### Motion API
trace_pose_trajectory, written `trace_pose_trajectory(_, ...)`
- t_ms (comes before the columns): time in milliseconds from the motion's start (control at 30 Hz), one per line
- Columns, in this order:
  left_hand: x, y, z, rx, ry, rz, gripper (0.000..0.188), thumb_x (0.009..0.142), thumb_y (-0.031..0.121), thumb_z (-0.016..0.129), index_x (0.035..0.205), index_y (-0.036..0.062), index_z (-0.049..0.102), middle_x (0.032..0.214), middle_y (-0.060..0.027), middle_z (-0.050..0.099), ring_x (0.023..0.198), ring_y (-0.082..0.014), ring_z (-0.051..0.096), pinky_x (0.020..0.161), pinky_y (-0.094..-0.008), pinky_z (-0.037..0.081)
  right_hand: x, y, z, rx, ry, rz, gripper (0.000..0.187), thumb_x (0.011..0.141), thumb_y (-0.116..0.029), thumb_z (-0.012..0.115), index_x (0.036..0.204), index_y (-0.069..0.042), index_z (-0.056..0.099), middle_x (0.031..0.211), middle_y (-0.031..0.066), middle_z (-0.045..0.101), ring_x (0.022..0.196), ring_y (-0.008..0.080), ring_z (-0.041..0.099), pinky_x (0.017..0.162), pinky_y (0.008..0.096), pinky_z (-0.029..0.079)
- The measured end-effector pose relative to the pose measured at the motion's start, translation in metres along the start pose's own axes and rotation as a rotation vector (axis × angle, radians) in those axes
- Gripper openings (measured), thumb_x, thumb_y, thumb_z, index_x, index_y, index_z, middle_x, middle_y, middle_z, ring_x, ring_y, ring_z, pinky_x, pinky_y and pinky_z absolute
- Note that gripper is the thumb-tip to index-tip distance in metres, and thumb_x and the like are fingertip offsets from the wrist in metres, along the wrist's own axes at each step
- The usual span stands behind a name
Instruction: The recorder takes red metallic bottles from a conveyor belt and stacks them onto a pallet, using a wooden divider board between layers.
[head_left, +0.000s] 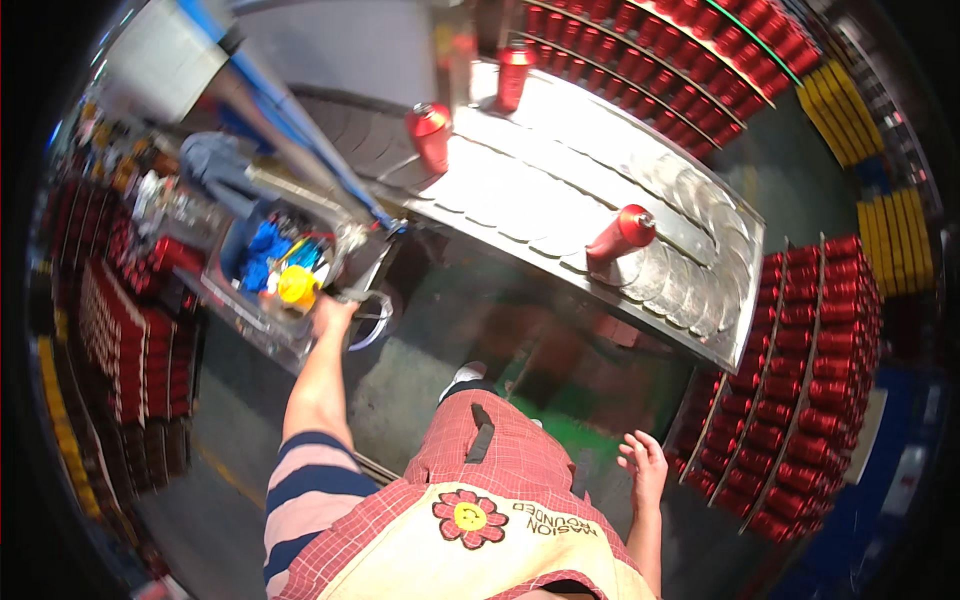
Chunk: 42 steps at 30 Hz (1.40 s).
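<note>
My left hand reaches to the near right corner of a tray of small items. Beside its fingers lies a round yellow object, with blue crumpled pieces just past it. A pale ring-shaped rim shows right of the hand. Blur hides the fingertips, so any hold cannot be made out. My right hand hangs at my right side, its fingers apart and nothing in it. Ahead, a slatted metal conveyor carries red bottles with narrow necks, one nearest, another at the left.
A third red bottle stands farther back on the conveyor. Stacked layers of red bottles rise at the right, far back and left. A blue-and-grey post slants over the conveyor's left end. Yellow crates stand far right.
</note>
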<state>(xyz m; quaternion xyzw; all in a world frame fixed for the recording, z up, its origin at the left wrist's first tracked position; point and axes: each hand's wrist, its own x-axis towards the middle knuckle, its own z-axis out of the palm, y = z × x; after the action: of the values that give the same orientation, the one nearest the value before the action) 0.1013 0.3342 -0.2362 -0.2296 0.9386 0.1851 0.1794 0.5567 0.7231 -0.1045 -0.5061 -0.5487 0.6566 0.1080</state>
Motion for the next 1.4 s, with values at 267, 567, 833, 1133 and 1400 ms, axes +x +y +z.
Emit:
trace_pose_trajectory(267,-0.233,0.141,-0.029,-0.282,-0.436,1.291,0.088,0.056,0.023,0.076,0.131,0.0029,0.036,0.117,-0.0198,0.052,0.107,-0.0360,0.053,0.092,-0.0392,0.045,-0.003,-0.057,0.071,0.069,-0.364,-0.257,0.069,0.079,-0.010,0.071,0.138,-0.005,0.035,0.136,0.0168,0.043,0.123,0.0228,0.046,0.088,0.0317,0.050)
trace_pose_trajectory(567,-0.547,0.265,0.085,-0.126,-0.729,2.297,0.096,0.056,0.026,0.082,0.136,0.0054,0.034,0.131,-0.0186,0.042,0.119,-0.0363,0.042,0.097,-0.0477,0.033,-0.013,-0.065,-0.093,0.483,0.201,-0.554,0.081,0.072,-0.016,0.072,0.138,-0.008,0.025,0.131,0.0093,0.035,0.124,0.0214,0.036,0.104,0.0364,0.031)
trace_pose_trajectory(833,-0.731,0.308,0.206,-0.324,-2.311,1.096,0.075,0.084,0.003,0.063,0.145,0.0053,0.021,0.137,-0.0086,0.041,0.119,-0.0195,0.046,0.095,-0.0349,0.042,-0.031,-0.047,-0.322,0.651,0.447,-0.752,0.080,0.071,-0.013,0.068,0.139,-0.007,0.025,0.128,0.0068,0.039,0.119,0.0187,0.039,0.101,0.0365,0.033)
trace_pose_trajectory(1133,-0.896,0.311,0.288,-0.048,-2.308,1.079,0.074,0.087,0.021,0.063,0.145,0.0035,0.021,0.136,-0.0075,0.042,0.120,-0.0191,0.047,0.092,-0.0359,0.047,-0.059,-0.022,-0.465,0.756,0.704,-0.686,0.068,0.075,-0.009,0.059,0.136,-0.010,0.029,0.124,0.0049,0.041,0.114,0.0154,0.042,0.101,0.0328,0.033)
trace_pose_trajectory(1400,-0.992,0.331,0.352,0.154,-2.522,0.910,0.068,0.087,-0.004,0.056,0.145,0.0067,0.020,0.131,-0.0048,0.043,0.119,-0.0151,0.045,0.096,-0.0341,0.043,-0.050,-0.012,-0.552,0.753,0.951,-0.652,0.061,0.076,-0.008,0.055,0.133,-0.008,0.033,0.121,0.0053,0.045,0.113,0.0156,0.042,0.099,0.0319,0.033)
